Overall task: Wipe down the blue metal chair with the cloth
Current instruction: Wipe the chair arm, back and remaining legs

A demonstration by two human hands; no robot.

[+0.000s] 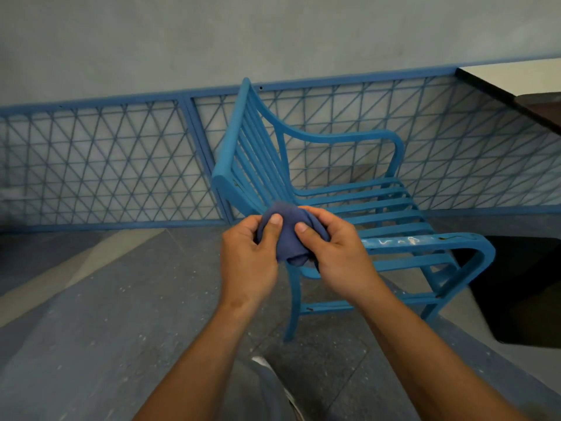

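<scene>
Left hand [247, 262] and right hand [337, 253] share a tight grip on a bunched dark-blue cloth [288, 235], thumbs pressed on top, before the slatted blue metal chair [358, 202].

No readable text, label, brand, number or sign appears. The near armrest [419, 240] of the blue chair [334, 189] carries only pale scratch-like marks, which form no legible letters or digits.
</scene>
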